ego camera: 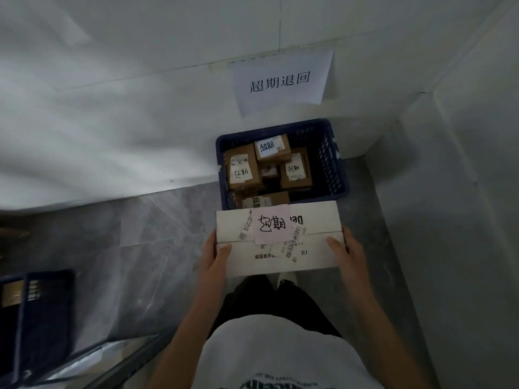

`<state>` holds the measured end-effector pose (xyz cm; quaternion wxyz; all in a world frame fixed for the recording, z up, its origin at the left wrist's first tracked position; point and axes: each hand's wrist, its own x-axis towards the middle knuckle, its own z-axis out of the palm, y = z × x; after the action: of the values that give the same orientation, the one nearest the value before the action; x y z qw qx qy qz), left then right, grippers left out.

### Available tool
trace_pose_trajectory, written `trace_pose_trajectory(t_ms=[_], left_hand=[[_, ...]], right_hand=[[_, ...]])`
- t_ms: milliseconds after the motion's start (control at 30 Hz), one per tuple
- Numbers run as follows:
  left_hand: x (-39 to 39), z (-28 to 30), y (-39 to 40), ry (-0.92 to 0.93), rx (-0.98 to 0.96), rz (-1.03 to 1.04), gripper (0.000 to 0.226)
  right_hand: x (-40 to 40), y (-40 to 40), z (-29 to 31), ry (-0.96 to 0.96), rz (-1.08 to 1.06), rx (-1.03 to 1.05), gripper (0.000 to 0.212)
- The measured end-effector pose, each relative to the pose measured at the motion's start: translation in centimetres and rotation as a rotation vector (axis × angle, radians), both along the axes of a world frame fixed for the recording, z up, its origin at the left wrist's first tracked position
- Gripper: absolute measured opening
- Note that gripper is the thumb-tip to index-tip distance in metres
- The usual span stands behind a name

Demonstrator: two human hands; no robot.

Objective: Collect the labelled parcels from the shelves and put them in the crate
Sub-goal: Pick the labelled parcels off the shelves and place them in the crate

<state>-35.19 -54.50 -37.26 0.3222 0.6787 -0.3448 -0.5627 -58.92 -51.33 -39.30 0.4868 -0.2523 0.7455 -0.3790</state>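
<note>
I hold a white parcel [314, 220] with a pink handwritten label [271, 224] and barcode stickers, level in front of me. My left hand [214, 255] grips its left end and my right hand [346, 249] grips its right end, thumbs on top. Just beyond it on the floor stands a dark blue slatted crate [330, 161], against the wall. Inside lie several brown cardboard parcels [242, 169] with white handwritten labels. The white parcel's far edge overlaps the crate's near rim in view.
A paper sign [280, 80] with printed characters hangs on the white wall above the crate. A second dark blue crate [42, 313] sits at the lower left on the grey tiled floor. A white wall closes the right side.
</note>
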Motion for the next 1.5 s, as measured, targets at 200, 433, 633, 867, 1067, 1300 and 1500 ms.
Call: trace_pose_trajectory(t_ms=[200,433,633,867,1067,1300,1500], left_hand=[[-2.2,-1.6,-5.5,0.046,0.091,-0.001,0.038],[-4.1,-4.3,-11.7,0.021,0.199,-0.069,0.043],[-6.2,-7.7,-16.5,-0.095,0.258,-0.111,0.051],[-10.8,-15.1,-21.1,-0.095,0.408,-0.042,0.039],[-13.7,-21.9,-25.6,-0.052,0.519,0.082,0.023],[-13.8,-28.9,-31.1,-0.111,0.587,0.054,0.042],[-14.3,-31.8,-33.0,-0.162,0.635,0.029,0.031]], right_hand=[[-1.9,-4.5,-2.3,-0.067,-0.063,0.037,0.028],[-3.6,-10.0,-5.9,-0.064,-0.138,0.072,0.036],[-5.7,-13.7,-9.7,-0.132,-0.124,0.052,0.036],[-9.8,-18.9,-16.4,-0.164,-0.146,0.055,0.032],[-13.4,-24.2,-23.3,-0.129,-0.039,0.115,0.034],[-15.0,-28.7,-29.9,-0.259,0.084,0.314,0.047],[-14.8,-31.2,-32.9,-0.242,0.088,0.385,0.059]])
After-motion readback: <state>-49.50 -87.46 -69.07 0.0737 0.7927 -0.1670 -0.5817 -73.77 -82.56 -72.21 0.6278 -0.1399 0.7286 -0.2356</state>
